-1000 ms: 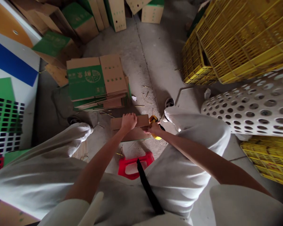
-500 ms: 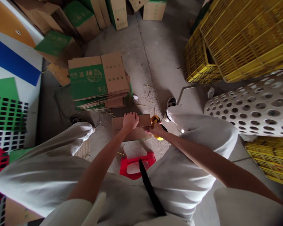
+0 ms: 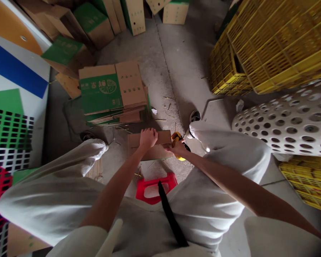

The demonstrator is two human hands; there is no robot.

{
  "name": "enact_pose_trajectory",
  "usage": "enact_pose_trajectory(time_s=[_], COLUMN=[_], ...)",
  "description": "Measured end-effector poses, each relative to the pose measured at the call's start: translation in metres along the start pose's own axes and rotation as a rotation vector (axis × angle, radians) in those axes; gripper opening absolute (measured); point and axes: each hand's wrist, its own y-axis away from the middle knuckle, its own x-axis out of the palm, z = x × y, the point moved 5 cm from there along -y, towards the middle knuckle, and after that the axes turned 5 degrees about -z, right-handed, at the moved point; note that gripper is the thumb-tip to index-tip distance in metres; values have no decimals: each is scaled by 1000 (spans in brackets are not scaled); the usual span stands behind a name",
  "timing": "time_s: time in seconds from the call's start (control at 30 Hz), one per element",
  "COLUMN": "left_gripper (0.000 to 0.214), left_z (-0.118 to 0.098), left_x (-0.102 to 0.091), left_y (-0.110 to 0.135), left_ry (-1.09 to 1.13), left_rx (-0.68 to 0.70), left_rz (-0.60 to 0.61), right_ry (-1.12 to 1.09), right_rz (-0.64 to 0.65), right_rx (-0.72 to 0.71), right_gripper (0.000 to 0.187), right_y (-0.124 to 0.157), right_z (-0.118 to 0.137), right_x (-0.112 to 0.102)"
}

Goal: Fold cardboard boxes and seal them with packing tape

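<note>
Between my knees stands a small brown cardboard box [image 3: 163, 137], its upper flaps folded over. My left hand [image 3: 149, 137] lies on top of it, fingers curled and pressed together on the flaps. At the box's right end my right hand [image 3: 178, 148] is closed round a yellow-and-black tape dispenser [image 3: 182, 157], which is partly covered by the fingers. The dispenser touches or nearly touches the box; any tape strip there is too small to make out.
Flattened green-and-brown cartons [image 3: 100, 93] are stacked ahead on the left. A red plastic stool [image 3: 141, 189] is under me. Yellow crates [image 3: 278, 43] and a white perforated basket [image 3: 283, 121] stand on the right. Made-up boxes [image 3: 93, 21] sit at the back.
Hardly anything differs. Both hands keep their places on the box and dispenser; the whole view has shifted very slightly.
</note>
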Motion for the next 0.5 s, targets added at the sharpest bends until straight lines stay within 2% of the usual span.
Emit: enact_pose_trajectory(time_s=[0.17,0.5], left_gripper=[52,51], left_z=[1,4], left_x=[1,4], left_y=[0,0], left_ry=[12,38], left_rx=[-6,-19], left_rz=[-8,-49], right_ry=[21,48], right_rz=[34,45], right_rx=[62,102], right_gripper=[149,150], right_y=[0,-5], right_z=[-1,-2], right_x=[3,5])
